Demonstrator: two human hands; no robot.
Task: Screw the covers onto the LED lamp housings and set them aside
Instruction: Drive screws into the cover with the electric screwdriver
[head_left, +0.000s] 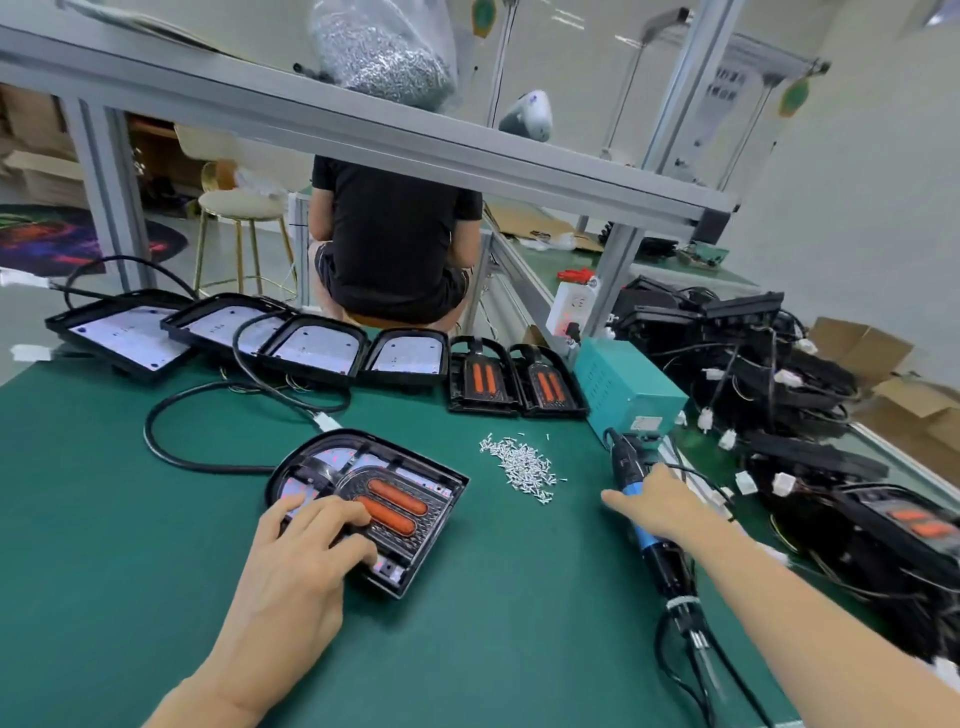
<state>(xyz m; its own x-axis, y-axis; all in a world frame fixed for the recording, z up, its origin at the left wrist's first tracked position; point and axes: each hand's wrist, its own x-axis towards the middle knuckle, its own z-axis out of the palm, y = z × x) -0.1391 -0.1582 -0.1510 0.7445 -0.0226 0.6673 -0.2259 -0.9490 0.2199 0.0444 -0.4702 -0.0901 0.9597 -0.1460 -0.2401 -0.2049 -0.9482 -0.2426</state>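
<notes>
Bright, even light; bowed edges

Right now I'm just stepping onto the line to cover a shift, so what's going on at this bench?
A person is assembling LED lamps. Their left hand presses a cover with two orange strips down onto a lamp housing on the green mat. Their right hand grips an electric screwdriver beside a pile of loose screws. Open housings and two spare covers wait in a row behind.
</notes>
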